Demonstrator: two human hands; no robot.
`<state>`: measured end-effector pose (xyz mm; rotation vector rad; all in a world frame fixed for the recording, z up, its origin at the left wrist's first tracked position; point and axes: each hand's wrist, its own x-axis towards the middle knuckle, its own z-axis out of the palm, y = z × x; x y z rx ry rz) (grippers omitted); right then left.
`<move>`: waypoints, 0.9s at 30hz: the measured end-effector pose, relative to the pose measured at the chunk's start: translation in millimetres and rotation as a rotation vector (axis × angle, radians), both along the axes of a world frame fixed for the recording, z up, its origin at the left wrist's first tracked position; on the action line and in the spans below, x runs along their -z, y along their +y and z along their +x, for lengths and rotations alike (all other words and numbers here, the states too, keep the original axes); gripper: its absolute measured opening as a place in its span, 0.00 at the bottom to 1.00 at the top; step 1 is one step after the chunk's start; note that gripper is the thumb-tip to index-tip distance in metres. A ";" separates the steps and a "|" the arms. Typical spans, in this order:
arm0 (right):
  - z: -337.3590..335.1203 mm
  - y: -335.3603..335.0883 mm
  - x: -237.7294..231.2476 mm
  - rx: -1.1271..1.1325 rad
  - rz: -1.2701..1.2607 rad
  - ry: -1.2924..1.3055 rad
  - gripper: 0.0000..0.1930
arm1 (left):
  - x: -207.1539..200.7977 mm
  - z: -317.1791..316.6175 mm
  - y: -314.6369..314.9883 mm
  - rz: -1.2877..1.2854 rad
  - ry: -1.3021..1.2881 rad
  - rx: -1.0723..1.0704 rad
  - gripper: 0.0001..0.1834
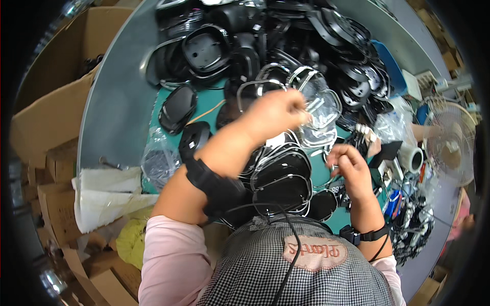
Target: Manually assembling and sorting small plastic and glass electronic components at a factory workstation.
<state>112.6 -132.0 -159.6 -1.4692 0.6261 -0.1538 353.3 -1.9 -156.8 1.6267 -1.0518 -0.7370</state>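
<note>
My left hand (278, 113) reaches across to the middle of the table, blurred by motion. Its fingers are curled in, and what they pinch, if anything, is hidden. Right beside the fingertips lie clear, rounded plastic covers (324, 109) with bright reflections. Below that hand, a row of overlapping black, rounded panels with pale rims (282, 171) runs toward my body. My right hand (352, 166) hovers right of this row with bent fingers, close to thin dark cables. Whether it grips a small part cannot be made out.
Black plastic housings (206, 48) are heaped along the far side, with a blue bin (390, 69) behind them at right. A fan (449, 145), a tape roll (411, 158) and bundled cables (411, 219) stand at the right. Cardboard boxes (56, 120) flank the left edge.
</note>
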 end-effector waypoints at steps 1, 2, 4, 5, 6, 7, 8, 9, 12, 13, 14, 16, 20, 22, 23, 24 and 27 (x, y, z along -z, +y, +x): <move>16.5 9.3 -3.9 0.024 -0.005 -0.117 0.26 | -0.7 -12.6 4.1 -0.061 -0.121 0.054 0.10; 30.4 17.1 -9.3 0.035 0.040 -0.199 0.30 | -6.6 -24.1 6.8 -0.051 -0.266 0.108 0.09; 47.2 23.2 -11.4 0.039 0.088 -0.261 0.28 | -11.0 -38.9 18.8 -0.257 -0.554 0.148 0.11; 51.1 19.7 -11.0 0.012 0.056 -0.262 0.18 | -10.2 -42.7 24.6 -0.338 -0.692 0.123 0.11; 52.7 20.3 -12.0 0.111 0.082 -0.303 0.14 | -9.9 -35.4 28.3 -0.341 -0.693 0.118 0.11; 52.3 19.3 -12.8 0.217 0.106 -0.346 0.10 | -9.5 -21.2 32.4 -0.404 -0.706 0.014 0.11; 50.1 15.6 -22.5 0.308 0.118 -0.316 0.08 | -8.1 -4.4 37.2 -0.470 -0.715 -0.088 0.11; 44.2 4.1 -17.2 0.361 0.087 -0.377 0.08 | 1.1 18.4 45.1 -0.413 -0.673 -0.216 0.10; 14.5 -12.3 -18.2 0.447 0.069 -0.346 0.08 | 46.1 100.4 90.0 0.068 -0.754 -0.742 0.14; 3.1 -17.5 -18.5 0.460 0.074 -0.323 0.09 | 69.1 129.1 112.6 0.306 -0.812 -0.792 0.26; -8.5 -21.2 -16.7 0.471 0.092 -0.327 0.09 | 87.0 150.5 129.1 0.526 -0.717 -0.835 0.33; -26.3 -20.2 -17.2 0.525 0.113 -0.284 0.09 | 110.1 179.5 151.8 0.885 -0.513 -0.883 0.45; -58.3 -18.4 -8.2 0.607 0.148 -0.220 0.10 | 143.8 190.4 176.8 1.163 -0.175 -0.852 0.52; -71.5 -17.9 -6.9 0.664 0.130 -0.202 0.10 | 122.5 167.2 146.0 1.174 -0.202 -0.941 0.54; -76.5 -17.7 -6.8 0.675 0.124 -0.187 0.10 | 123.7 165.0 141.6 1.173 -0.209 -0.927 0.54; -79.6 -16.9 -7.2 0.675 0.123 -0.174 0.10 | 121.3 162.6 143.8 1.119 -0.252 -0.996 0.51; -85.4 -15.6 -7.5 0.696 0.148 -0.154 0.10 | 136.4 174.9 167.5 1.005 -0.388 -1.141 0.36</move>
